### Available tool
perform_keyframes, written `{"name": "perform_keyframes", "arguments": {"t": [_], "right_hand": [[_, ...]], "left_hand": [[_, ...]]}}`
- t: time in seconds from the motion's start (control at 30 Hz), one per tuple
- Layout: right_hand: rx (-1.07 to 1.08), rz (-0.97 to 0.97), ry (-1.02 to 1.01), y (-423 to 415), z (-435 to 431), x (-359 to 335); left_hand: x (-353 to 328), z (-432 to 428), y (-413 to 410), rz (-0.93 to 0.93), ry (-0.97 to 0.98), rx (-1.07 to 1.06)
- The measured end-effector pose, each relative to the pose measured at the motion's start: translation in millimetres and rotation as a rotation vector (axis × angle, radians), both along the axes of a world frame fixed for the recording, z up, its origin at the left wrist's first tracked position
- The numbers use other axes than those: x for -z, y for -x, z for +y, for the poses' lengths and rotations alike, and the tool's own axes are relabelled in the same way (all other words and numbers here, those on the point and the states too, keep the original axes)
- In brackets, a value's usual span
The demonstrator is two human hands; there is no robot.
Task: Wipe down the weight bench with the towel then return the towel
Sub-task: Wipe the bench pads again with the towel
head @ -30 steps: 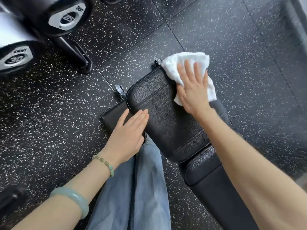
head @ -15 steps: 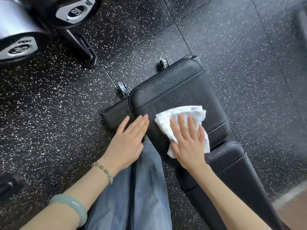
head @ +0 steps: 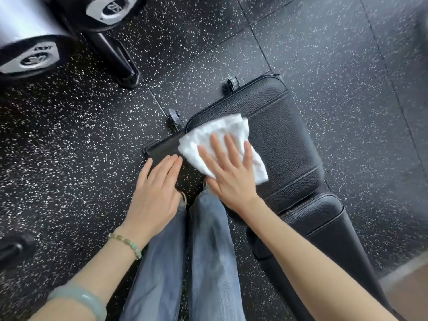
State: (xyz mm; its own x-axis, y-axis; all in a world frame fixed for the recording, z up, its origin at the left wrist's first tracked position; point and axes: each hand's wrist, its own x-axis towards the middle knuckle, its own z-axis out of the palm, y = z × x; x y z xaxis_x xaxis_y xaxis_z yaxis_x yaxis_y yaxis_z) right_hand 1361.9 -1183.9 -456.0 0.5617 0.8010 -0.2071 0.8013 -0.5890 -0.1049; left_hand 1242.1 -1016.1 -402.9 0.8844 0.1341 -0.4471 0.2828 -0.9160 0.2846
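Through the head camera I had the right hand (head: 229,167) laid flat on the white towel (head: 215,130), fingers straight and a little spread, pressing it down rather than gripping it. The towel lay bunched on the near left corner of the weight bench (head: 284,140), on its seat pad, with one edge hanging over the pad's left side.

The left hand (head: 157,193) was just beside it, apart from the towel, fingers straight and together and holding nothing. Its fingertips were over the dark frame bar (head: 159,147) below the pad; I could not tell whether they touched it.

I judged the task to be in the middle of the wiping step. The leather gave no clear sign of which parts were already cleaned. The second pad (head: 319,214), running down to the lower right, had no towel on it, so I counted it as possibly left to do. Returning the towel was not yet done, and I saw no rack or hook for it, only speckled floor (head: 324,54) and dumbbells (head: 30,56) at the upper left.
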Motion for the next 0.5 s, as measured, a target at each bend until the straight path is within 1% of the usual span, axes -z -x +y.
{"name": "perform_keyframes", "arguments": {"t": [0.13,0.2,0.33,0.37,0.43,0.5], "right_hand": [[-0.009,-0.001,0.085,55,-67,-5],[0.043,0.009,0.104,59,-68,-5],[0.113,0.006,0.043,27,-1,-2],[0.107,-0.006,0.021,13,22,-4],[0.059,-0.002,0.058,-15,60,-6],[0.023,0.027,0.070,-34,75,-7]], "left_hand": [[-1,2,-5,-0.011,-0.004,0.030],[0,4,-8,-0.027,-0.022,0.055],[2,6,-9,-0.031,-0.039,0.065],[2,6,-9,-0.028,-0.045,0.061],[1,4,-9,-0.025,-0.041,0.056],[-1,2,-14,-0.040,-0.031,0.046]]}}
